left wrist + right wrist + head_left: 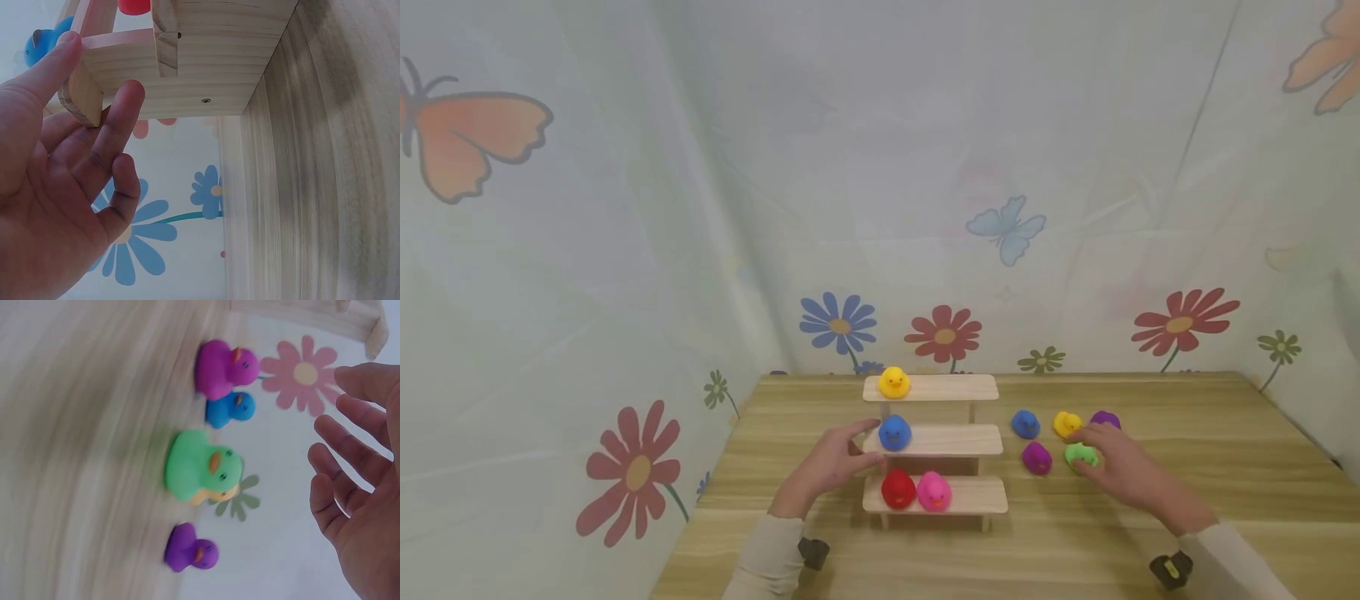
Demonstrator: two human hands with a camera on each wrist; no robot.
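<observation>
At the left end of the middle tier of a three-tier wooden display stand (pixel 955 440), my left hand (pixel 831 460) holds the plank's end, thumb along the front and fingers behind and below. A blue rubber duck (pixel 895 433) sits on that tier beside the fingers. My right hand (pixel 1123 468) hovers over a green rubber duck (pixel 1081 455) with relaxed, spread fingers and holds nothing; the right wrist view has the fingers (pixel 353 447) apart from the ducks. Around the green duck stand a yellow duck (pixel 1066 424), a magenta duck (pixel 1037 458), another blue duck (pixel 1026 424) and a partly hidden purple duck (pixel 1106 419).
A yellow duck (pixel 894 382) sits at the left of the top tier. Red (pixel 898 489) and pink (pixel 934 492) ducks stand side by side on the bottom tier. The wooden table (pixel 1075 550) ends at a flower-patterned curtain (pixel 895 208).
</observation>
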